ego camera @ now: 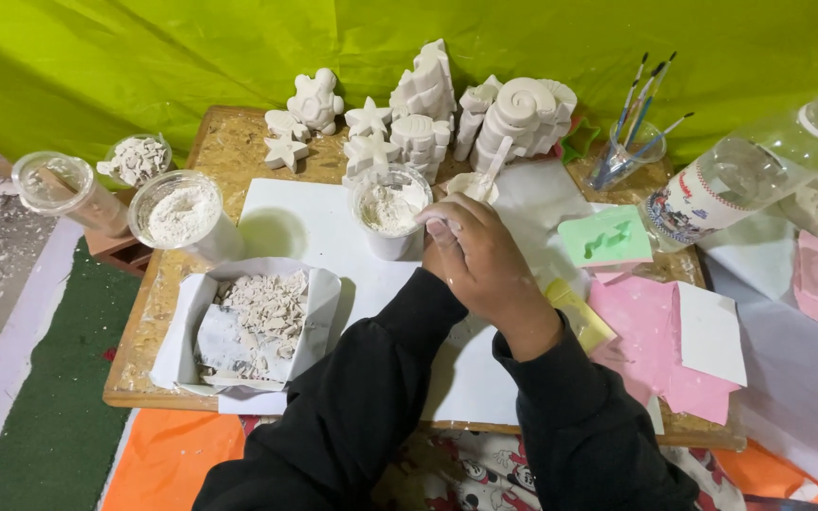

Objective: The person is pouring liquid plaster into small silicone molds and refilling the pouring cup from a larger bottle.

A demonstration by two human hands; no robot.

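Hands overlap just beside the white cup (390, 213) of plaster paste standing on the white sheet (305, 227) at the middle of the desk (229, 151). The right hand (485, 270) lies on top, its grip clenched on a white spoon (485, 180) whose bowl points away toward the plaster casts (428, 104). The left hand (433, 237) is mostly covered; whether its grip is clenched cannot be told. To do this step well, judged from the pose: steady the cup, lift small amounts, and keep the spoon level over the sheet so drips miss the box of broken plaster (257, 317).
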